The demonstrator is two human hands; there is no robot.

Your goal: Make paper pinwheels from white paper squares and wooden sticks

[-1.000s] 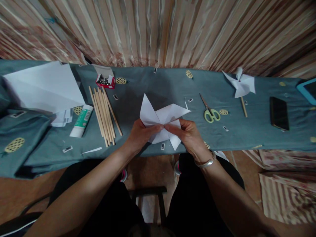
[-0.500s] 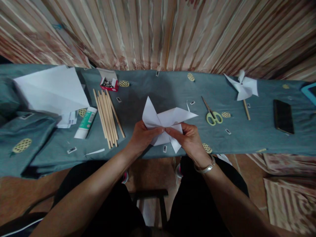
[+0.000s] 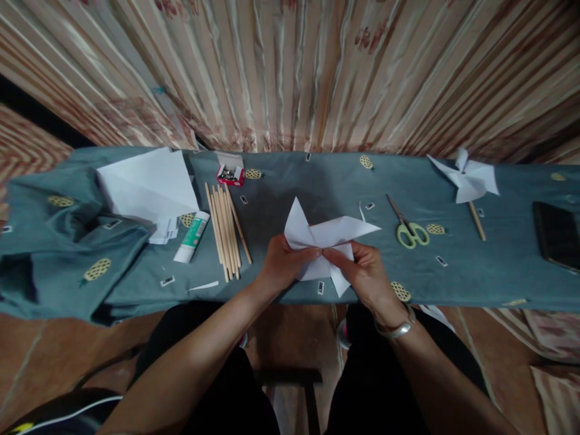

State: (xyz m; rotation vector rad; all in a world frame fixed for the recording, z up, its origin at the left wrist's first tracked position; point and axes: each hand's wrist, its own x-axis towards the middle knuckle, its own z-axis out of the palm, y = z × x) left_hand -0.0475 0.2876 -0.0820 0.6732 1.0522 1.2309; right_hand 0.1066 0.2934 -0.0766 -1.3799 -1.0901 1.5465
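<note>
While left fingers [image 3: 304, 256] and right fingers [image 3: 341, 260] pinch closed on its middle, white paper pinwheel [image 3: 333, 231], sharp-pointed, creased.

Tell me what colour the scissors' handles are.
The scissors' handles are light yellowish green, best seen in the head view.

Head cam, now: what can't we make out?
In the head view:
folded paper: centre hidden by thumbs of the left hand and right hand; underside faces away
phone: cut off by frame's right edge
tube: print too small to read
red box: metal pieces too small to identify
</note>
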